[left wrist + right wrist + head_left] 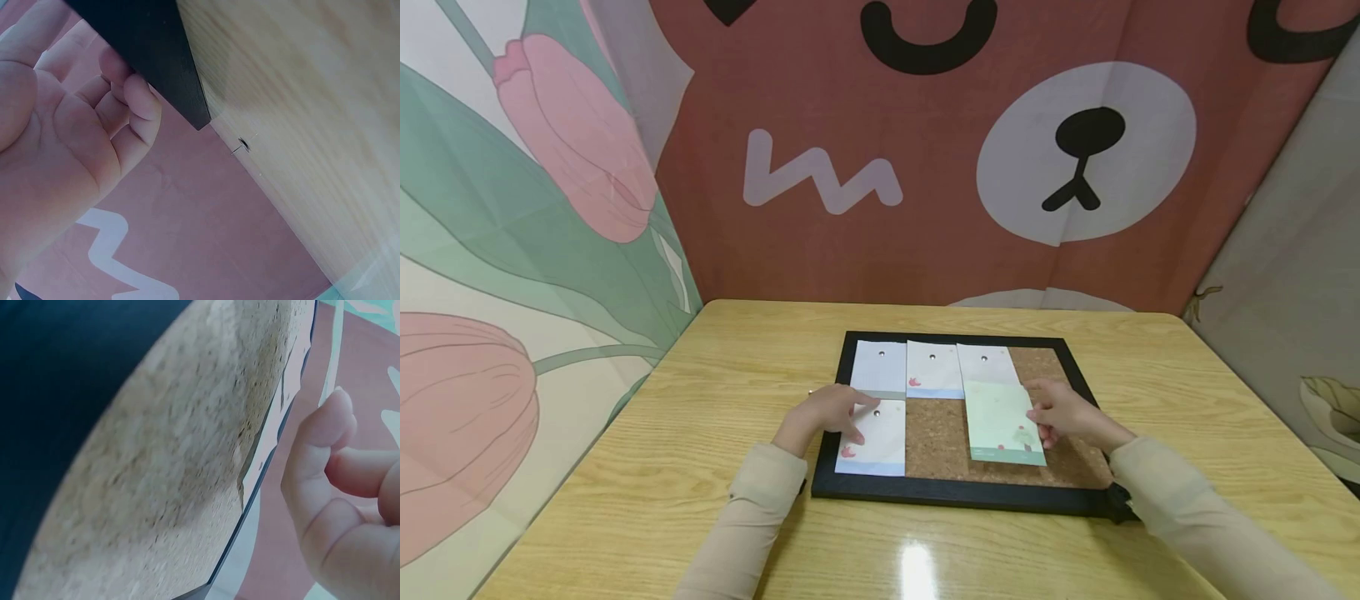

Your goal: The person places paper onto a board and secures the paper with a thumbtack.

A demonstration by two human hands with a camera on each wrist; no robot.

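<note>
My right hand [1063, 410] pinches the right edge of a pale green note sheet [1002, 421], which overlaps the bottom of the top-row third sheet [987, 363]. In the right wrist view, that green sheet shows nearly edge-on as a thin strip [333, 356] at the fingertips. The left hand [830, 410] lies over the left side of the corkboard [936, 433], index finger extended beside the pin [877, 413] on the lower-left sheet [880, 446]. Its lower fingers [142, 103] are bent beside the black frame [147, 56] in the left wrist view.
Two more pinned sheets, a bluish one [880, 371] and a white one [934, 375], fill the top row's left part. One loose pushpin [244, 145] lies on the wooden table [760, 350] left of the board. Printed cloth [820, 258] hangs behind the table.
</note>
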